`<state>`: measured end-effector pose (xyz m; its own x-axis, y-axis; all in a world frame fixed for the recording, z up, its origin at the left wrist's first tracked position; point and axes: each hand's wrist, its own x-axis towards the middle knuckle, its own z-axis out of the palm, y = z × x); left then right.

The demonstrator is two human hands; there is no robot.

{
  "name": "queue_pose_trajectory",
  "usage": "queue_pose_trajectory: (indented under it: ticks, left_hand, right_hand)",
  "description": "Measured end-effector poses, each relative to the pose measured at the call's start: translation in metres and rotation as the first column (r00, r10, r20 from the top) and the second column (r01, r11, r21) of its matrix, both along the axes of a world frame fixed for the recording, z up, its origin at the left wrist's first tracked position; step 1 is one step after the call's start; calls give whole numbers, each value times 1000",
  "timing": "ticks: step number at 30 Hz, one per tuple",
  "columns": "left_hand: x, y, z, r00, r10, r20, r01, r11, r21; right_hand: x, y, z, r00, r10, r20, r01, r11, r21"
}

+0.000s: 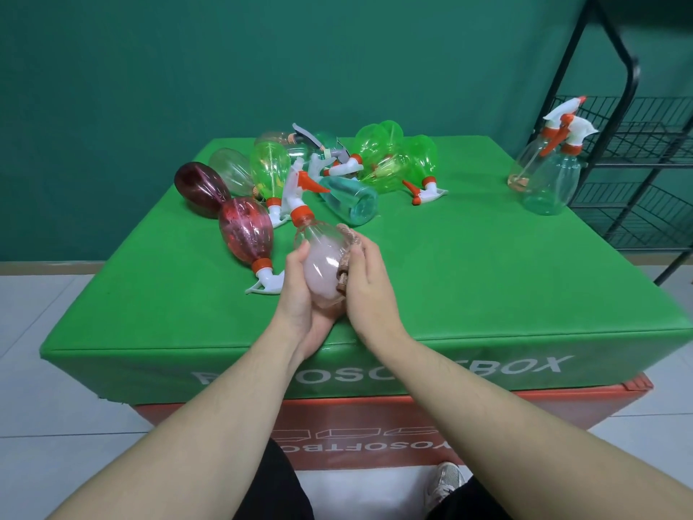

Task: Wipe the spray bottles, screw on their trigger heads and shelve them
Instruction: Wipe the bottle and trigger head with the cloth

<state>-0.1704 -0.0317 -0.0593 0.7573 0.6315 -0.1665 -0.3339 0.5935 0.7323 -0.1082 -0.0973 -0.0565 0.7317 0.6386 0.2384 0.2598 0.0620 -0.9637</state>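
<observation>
A: Which step was in hand?

B: Wiping, by the look of it. Near the box's front edge the left hand point(300, 290) cradled a clear bottle point(321, 272), fingers curled round it, while the right hand point(365, 283) pressed a brownish cloth point(347, 238) to its side.

A: And next?

B: Probably checking its orange collar point(302, 213) was tight, then carrying it to the shelf rack point(637, 152) off the box's far right corner, past two upright bottles point(551, 182).
</observation>
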Motion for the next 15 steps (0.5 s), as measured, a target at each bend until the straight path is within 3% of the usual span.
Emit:
queue_pose_trajectory:
  ticks: [9,15]
  left_hand:
    - [33,-31,2,990,76,-117,-58,988,146]
    - [48,-39,-1,968,200,-149,-117,891,439]
  right_hand:
    - [12,-9,5,859,-112,-499,187,977,102]
    - [28,-26,3,767,-159,-622,199,980,-5]
